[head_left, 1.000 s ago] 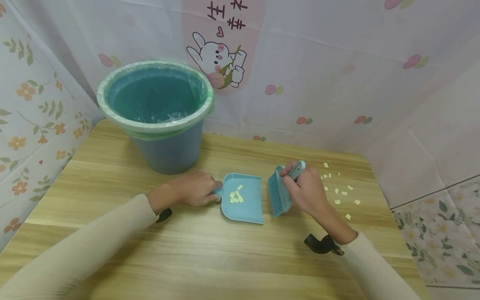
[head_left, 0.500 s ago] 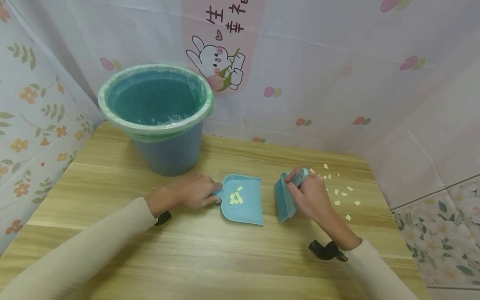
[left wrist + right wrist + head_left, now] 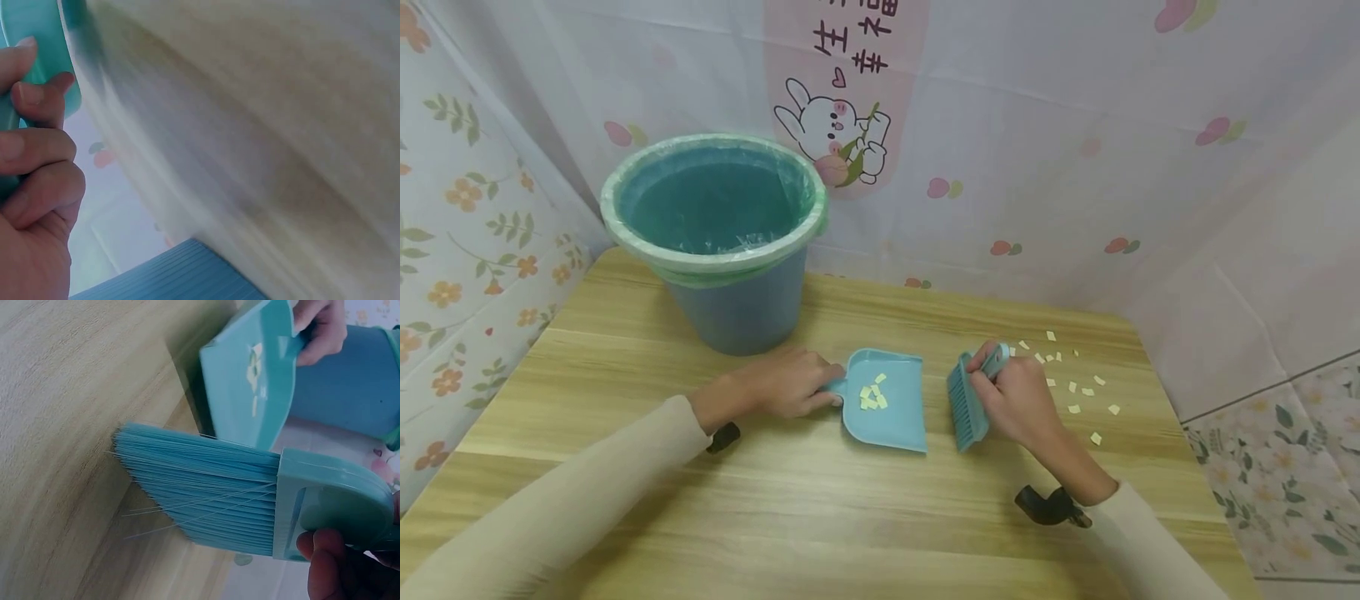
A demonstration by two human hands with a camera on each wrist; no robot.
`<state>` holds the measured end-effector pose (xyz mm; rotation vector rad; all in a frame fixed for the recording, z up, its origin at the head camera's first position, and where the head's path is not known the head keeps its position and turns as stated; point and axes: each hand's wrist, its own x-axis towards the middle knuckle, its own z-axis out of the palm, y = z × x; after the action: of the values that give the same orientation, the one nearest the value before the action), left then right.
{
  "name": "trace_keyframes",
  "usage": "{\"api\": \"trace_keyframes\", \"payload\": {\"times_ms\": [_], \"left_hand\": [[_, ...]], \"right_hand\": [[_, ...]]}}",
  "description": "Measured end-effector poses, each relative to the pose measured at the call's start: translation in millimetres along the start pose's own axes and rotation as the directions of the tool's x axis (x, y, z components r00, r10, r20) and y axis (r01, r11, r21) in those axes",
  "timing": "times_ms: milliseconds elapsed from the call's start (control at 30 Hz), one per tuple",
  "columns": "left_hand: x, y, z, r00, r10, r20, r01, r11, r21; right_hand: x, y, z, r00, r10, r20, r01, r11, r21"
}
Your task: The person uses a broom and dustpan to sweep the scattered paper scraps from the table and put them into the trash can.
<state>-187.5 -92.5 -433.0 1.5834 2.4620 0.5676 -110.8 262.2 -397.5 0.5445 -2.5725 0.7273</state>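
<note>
My left hand [image 3: 793, 383] grips the short handle of a light-blue dustpan [image 3: 898, 425], which lies on the table with its wide mouth facing right. Several pale yellow paper scraps [image 3: 872, 398] sit in the pan near its handle end. In my right hand [image 3: 1018, 396] is a matching hand brush [image 3: 967, 408], held by its handle a short way right of the pan's mouth, bristles angled down. The right wrist view shows the bristles [image 3: 194, 487] close over the wood, with the dustpan [image 3: 234, 381] beyond. Fingers curl round the dustpan's handle in the left wrist view.
More paper scraps [image 3: 1072, 387] lie scattered on the wooden table [image 3: 820, 517] to the right of the brush. A tall blue bin [image 3: 737, 308] with a clear liner stands at the back left. Patterned cloth [image 3: 1000, 125] hangs behind the table.
The brush has moved a little right, away from the dustpan's mouth, then slightly back toward it. The dustpan and the scraps in it stay where they were.
</note>
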Motion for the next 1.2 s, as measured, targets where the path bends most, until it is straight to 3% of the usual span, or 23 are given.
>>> {"api": "trace_keyframes", "payload": {"times_ms": [367, 700, 933, 1200], "left_hand": [[-3.3, 13.3, -28.4, 1.0, 0.01, -0.013, -0.009, 0.997, 0.074], [-3.5, 39.0, -65.9, 0.996, 0.077, -0.041, -0.071, 0.989, 0.13], [-1.3, 54.2, -92.9, 0.998, 0.067, -0.012, -0.064, 0.988, 0.141], [0.6, 59.9, -121.6, 0.998, 0.054, -0.032, -0.047, 0.981, 0.189]], "right_hand": [[-0.3, 0.5, 0.7, 1.0, -0.006, -0.001, 0.006, 1.0, 0.005], [1.1, 0.7, 1.4, 1.0, -0.026, 0.001, 0.026, 1.0, 0.014], [2.1, -0.1, 0.9, 1.0, -0.008, 0.027, 0.008, 1.0, -0.003], [3.1, -1.7, -1.0, 0.998, 0.015, 0.066, -0.013, 1.0, -0.028]]}}
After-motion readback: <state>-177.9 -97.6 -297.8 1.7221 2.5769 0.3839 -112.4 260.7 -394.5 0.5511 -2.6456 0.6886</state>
